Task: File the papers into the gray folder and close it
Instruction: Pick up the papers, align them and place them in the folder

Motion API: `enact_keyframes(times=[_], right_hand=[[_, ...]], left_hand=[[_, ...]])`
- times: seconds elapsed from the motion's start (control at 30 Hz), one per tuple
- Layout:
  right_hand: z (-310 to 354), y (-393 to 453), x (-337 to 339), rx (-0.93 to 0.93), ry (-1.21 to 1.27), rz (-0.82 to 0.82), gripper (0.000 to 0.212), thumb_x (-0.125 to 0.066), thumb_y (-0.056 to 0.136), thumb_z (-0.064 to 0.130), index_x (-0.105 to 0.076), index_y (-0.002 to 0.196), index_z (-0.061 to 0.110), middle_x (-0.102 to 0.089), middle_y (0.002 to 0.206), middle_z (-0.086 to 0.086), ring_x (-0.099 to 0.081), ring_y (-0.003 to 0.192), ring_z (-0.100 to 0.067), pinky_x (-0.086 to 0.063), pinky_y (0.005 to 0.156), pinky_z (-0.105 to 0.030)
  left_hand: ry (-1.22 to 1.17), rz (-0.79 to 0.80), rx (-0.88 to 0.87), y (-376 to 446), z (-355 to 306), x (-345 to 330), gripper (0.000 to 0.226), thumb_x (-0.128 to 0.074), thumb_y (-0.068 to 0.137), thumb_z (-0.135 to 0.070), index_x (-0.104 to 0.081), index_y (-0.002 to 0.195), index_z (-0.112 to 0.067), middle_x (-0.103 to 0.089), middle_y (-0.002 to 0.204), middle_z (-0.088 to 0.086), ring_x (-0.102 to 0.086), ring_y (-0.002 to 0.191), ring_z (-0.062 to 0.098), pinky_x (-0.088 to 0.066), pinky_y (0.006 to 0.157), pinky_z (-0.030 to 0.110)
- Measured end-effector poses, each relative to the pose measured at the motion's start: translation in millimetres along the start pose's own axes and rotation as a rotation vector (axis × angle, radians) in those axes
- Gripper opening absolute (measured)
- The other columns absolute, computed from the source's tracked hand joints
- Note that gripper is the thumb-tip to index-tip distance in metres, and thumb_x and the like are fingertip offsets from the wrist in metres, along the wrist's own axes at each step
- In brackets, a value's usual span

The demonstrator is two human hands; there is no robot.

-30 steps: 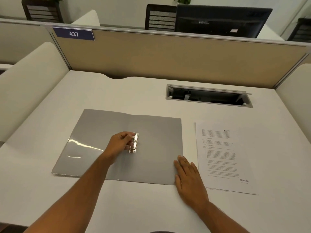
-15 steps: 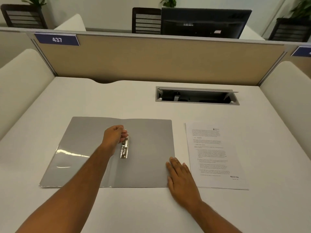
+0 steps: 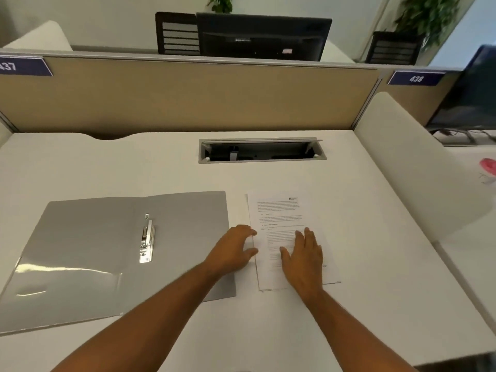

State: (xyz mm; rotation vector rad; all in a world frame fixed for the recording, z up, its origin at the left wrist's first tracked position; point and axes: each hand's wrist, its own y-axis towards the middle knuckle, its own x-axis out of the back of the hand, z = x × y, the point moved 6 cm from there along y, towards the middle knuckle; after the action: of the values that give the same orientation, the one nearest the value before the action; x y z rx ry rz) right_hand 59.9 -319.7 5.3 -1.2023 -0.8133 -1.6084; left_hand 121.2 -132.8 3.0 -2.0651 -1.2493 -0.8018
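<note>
The gray folder (image 3: 88,245) lies spread open on the white desk at the left, its metal clip (image 3: 146,244) lifted along the spine. To its right lies a stack of printed papers (image 3: 284,213). My right hand (image 3: 303,257) rests flat on the papers, fingers apart. My left hand (image 3: 234,249) sits at the papers' left edge, over the folder's right border, fingers curved and touching the sheet edge. Neither hand clearly grips anything.
An open cable hatch (image 3: 261,151) is set into the desk behind the papers. A tan partition (image 3: 188,95) closes off the back, and a white side panel (image 3: 410,162) stands at the right. A monitor (image 3: 263,36) sits beyond the partition.
My left hand let go of the metal clip and moved right to the papers' edge. My right hand moved from the folder's corner onto the papers. The view shifted right.
</note>
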Motion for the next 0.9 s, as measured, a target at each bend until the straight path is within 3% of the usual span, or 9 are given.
enact_keyframes(times=[0.13, 0.23, 0.37, 0.7, 0.8, 0.9], right_hand=[[-46.3, 15.8, 19.3, -0.241, -0.009, 0.002, 0.067, -0.056, 0.094, 0.043, -0.036, 0.143, 0.003, -0.033, 0.153, -0.024, -0.029, 0.143, -0.037, -0.03, 0.115, -0.047], [-56.2, 18.2, 22.4, -0.353, 0.04, 0.02, 0.06, -0.059, 0.092, 0.044, -0.042, 0.131, 0.002, -0.048, 0.134, -0.02, -0.045, 0.125, -0.035, -0.046, 0.098, -0.043], [-52.3, 18.2, 21.4, -0.391, 0.027, 0.019, 0.056, -0.062, 0.089, 0.047, -0.048, 0.12, 0.003, -0.051, 0.122, -0.016, -0.049, 0.114, -0.03, -0.051, 0.085, -0.038], [-88.5, 48.2, 19.8, -0.664, 0.344, 0.188, 0.069, -0.068, 0.081, 0.052, -0.05, 0.127, 0.003, -0.053, 0.13, -0.018, -0.05, 0.121, -0.036, -0.046, 0.097, -0.047], [-96.5, 57.6, 18.7, -0.66, 0.42, 0.246, 0.055, -0.066, 0.082, 0.05, -0.06, 0.114, 0.005, -0.062, 0.121, -0.016, -0.058, 0.11, -0.035, -0.05, 0.096, -0.046], [-100.3, 64.0, 17.1, -0.659, 0.517, 0.276, 0.04, -0.069, 0.084, 0.042, -0.058, 0.098, 0.006, -0.065, 0.112, -0.015, -0.061, 0.104, -0.033, -0.052, 0.096, -0.047]], left_hand=[[0.254, 0.152, -0.063, 4.8, -19.7, -37.5, 0.091, -0.069, 0.076, -0.057, -0.028, 0.151, -0.025, -0.022, 0.162, 0.0, -0.022, 0.146, 0.021, -0.024, 0.117, 0.039], [0.357, 0.16, -0.074, 6.9, -22.6, -46.2, 0.096, -0.07, 0.073, -0.057, -0.027, 0.151, -0.021, -0.018, 0.162, 0.004, -0.021, 0.146, 0.023, -0.026, 0.117, 0.04], [0.375, 0.129, -0.075, 9.0, -25.8, -49.6, 0.095, -0.072, 0.071, -0.055, -0.029, 0.149, -0.021, -0.021, 0.161, 0.003, -0.024, 0.144, 0.022, -0.029, 0.115, 0.04], [0.382, 0.12, -0.079, 10.0, -27.6, -50.4, 0.094, -0.075, 0.071, -0.053, -0.03, 0.148, -0.023, -0.022, 0.161, 0.001, -0.028, 0.143, 0.021, -0.034, 0.112, 0.039], [0.391, 0.108, -0.088, 9.9, -28.8, -48.8, 0.094, -0.075, 0.071, -0.054, -0.031, 0.147, -0.023, -0.024, 0.16, 0.001, -0.03, 0.141, 0.02, -0.035, 0.112, 0.038], [0.392, 0.102, -0.091, 9.4, -29.4, -48.1, 0.093, -0.075, 0.071, -0.054, -0.031, 0.147, -0.023, -0.024, 0.16, 0.001, -0.031, 0.141, 0.02, -0.034, 0.112, 0.038]])
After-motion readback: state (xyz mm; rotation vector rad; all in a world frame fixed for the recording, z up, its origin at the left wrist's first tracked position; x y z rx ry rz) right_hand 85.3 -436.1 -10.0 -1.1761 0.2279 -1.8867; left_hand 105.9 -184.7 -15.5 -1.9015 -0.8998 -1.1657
